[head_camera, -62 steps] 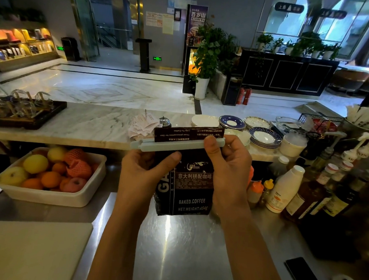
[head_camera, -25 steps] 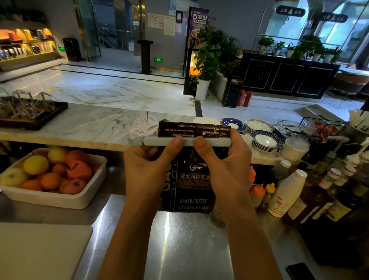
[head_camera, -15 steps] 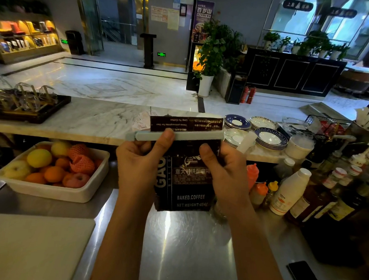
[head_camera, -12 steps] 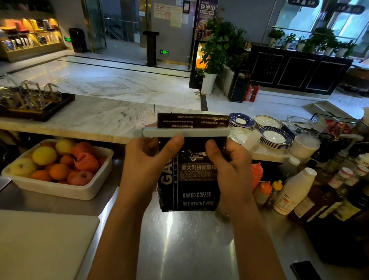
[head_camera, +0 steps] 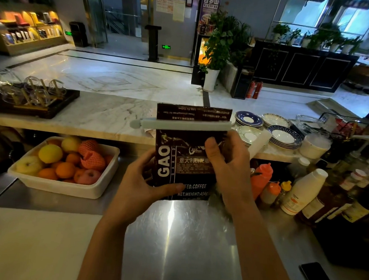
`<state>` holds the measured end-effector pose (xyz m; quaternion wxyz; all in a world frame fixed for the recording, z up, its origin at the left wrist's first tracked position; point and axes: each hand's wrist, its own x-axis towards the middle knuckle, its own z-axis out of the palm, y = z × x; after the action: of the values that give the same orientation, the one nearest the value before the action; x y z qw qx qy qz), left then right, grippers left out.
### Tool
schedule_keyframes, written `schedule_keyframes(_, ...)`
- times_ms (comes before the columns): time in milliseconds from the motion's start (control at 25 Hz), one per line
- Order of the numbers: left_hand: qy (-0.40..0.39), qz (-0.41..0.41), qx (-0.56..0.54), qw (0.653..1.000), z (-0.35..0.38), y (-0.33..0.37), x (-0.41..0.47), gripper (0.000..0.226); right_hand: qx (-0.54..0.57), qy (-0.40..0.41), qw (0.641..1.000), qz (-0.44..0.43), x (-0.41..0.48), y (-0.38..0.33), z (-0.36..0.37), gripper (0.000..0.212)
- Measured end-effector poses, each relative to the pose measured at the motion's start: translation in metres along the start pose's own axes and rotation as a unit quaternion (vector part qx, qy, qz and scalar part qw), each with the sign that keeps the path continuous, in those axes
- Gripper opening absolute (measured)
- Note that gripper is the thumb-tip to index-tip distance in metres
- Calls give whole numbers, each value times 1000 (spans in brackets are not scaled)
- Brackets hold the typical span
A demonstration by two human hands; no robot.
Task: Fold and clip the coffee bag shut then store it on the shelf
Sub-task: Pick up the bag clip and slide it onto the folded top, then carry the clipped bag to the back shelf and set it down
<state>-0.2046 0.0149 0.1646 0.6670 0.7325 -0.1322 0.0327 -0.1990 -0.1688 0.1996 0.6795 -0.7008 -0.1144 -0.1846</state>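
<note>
A dark brown coffee bag [head_camera: 185,161] with white lettering stands upright on the steel counter [head_camera: 174,235]. Its folded top sticks up above a pale sealing clip [head_camera: 182,125] that runs across the bag just below the fold. My left hand [head_camera: 140,191] grips the bag's lower left side, thumb over the front near the bottom. My right hand [head_camera: 229,165] holds the bag's right side, thumb pressed on the front below the clip. Neither hand touches the clip.
A white tub of fruit [head_camera: 66,165] sits at left, a pale cutting board [head_camera: 30,245] at front left. Sauce and syrup bottles [head_camera: 302,191] crowd the right. Stacked saucers [head_camera: 284,136] and a tray of glasses [head_camera: 29,97] rest on the marble ledge. A phone [head_camera: 319,279] lies at front right.
Both hands have slid down from the clip to the bag's sides. The clip stays shut across the fold, and the bag sits a little lower on the counter.
</note>
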Motion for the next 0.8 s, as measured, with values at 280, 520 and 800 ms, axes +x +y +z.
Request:
schedule_keyframes(280,32,-16,-48,998,-22,-15,4,79,-53,-67,995,56,-27,32,8,50)
schedule_keyframes(520,70,0,-30,997,-21,-12,-2,62,-56,4,998,35,-33,25,27,52)
schedule_keyframes(800,142,2,-10,990,-18,-3,-24,68,-16,-37,999,31,-36,25,33,53)
